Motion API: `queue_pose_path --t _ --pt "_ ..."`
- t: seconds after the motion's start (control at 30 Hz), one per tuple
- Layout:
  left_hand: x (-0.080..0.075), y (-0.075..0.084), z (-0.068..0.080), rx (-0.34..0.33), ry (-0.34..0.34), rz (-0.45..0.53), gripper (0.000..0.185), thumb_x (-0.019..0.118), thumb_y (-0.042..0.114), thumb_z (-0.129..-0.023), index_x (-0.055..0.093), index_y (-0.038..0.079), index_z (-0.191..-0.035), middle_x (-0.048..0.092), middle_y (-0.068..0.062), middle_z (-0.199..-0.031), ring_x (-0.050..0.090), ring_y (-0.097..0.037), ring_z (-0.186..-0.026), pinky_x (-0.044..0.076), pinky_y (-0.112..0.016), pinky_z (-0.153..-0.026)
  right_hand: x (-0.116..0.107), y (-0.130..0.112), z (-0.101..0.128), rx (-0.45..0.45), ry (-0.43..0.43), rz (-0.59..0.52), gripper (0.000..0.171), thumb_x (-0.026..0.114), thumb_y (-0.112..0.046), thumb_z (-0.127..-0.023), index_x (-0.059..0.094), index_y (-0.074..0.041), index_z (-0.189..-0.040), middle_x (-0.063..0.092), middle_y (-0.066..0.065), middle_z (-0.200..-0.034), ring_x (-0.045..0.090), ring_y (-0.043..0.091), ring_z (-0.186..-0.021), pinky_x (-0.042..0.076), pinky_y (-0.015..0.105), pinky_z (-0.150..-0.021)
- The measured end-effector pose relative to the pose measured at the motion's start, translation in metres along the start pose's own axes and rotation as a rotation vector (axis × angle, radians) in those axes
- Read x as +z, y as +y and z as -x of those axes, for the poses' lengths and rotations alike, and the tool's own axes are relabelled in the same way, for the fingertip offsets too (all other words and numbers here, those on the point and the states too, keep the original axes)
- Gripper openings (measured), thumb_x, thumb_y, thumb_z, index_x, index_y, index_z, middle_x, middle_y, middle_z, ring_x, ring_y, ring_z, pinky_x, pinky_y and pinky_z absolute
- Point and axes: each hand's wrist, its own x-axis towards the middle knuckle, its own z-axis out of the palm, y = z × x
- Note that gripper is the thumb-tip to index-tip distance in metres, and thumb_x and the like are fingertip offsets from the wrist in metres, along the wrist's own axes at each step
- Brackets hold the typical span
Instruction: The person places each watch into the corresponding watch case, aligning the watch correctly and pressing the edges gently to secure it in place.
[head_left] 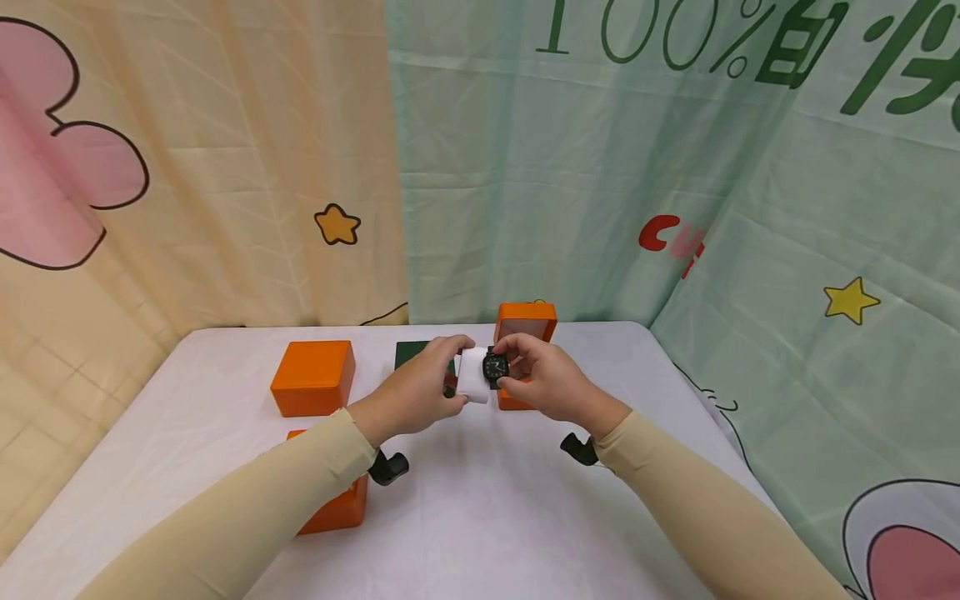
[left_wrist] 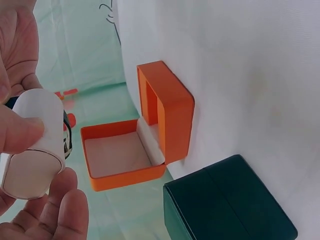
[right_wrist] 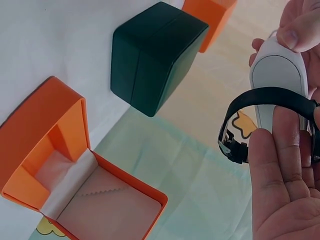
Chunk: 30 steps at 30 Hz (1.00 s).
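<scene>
Two hands meet above the table, just in front of the open orange box. My left hand pinches the white cushion between thumb and fingertips. My right hand curls round the black watch, whose strap loops about the cushion. From the watch, the dark green box sits at about ten o'clock and a shut orange box at nine. Another orange box lies at seven, under my left sleeve.

Closed orange box beside dark green box.
</scene>
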Motion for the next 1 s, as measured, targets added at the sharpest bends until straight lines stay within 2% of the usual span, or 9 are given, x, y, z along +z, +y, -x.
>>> queue_pose_path --t 0.5,0.8,1.0 --pt "0.0022 -0.0015 0.0008 0.017 0.043 0.013 0.072 0.08 0.011 -0.092 0.041 0.011 -0.152 0.05 -0.011 -0.147 0.067 -0.022 -0.104 0.061 -0.035 -0.094 0.0001 -0.0024 0.0007 0.019 -0.008 -0.069 0.034 0.073 0.002 -0.095 0.059 0.0 -0.127 0.069 0.018 -0.12 0.068 0.02 -0.092 0.062 0.027 -0.082" --pt "0.0031 -0.0031 0.0017 0.002 0.051 0.011 0.072 0.081 0.011 -0.092 0.042 0.013 -0.153 0.048 -0.011 -0.15 0.067 -0.023 -0.105 0.061 -0.035 -0.094 0.0029 -0.0002 0.0004 0.023 -0.002 -0.094 0.034 0.072 0.0 -0.097 0.059 0.0 -0.128 0.067 0.019 -0.122 0.069 0.02 -0.093 0.063 0.028 -0.083" --pt "0.0025 -0.0025 0.0031 -0.024 0.047 0.033 0.074 0.081 0.01 -0.092 0.041 0.015 -0.154 0.048 -0.01 -0.15 0.067 -0.023 -0.107 0.062 -0.038 -0.095 0.005 0.0014 0.0005 0.024 0.022 -0.111 0.044 0.073 0.001 -0.096 0.055 -0.001 -0.136 0.063 0.018 -0.121 0.071 0.021 -0.094 0.064 0.03 -0.085"
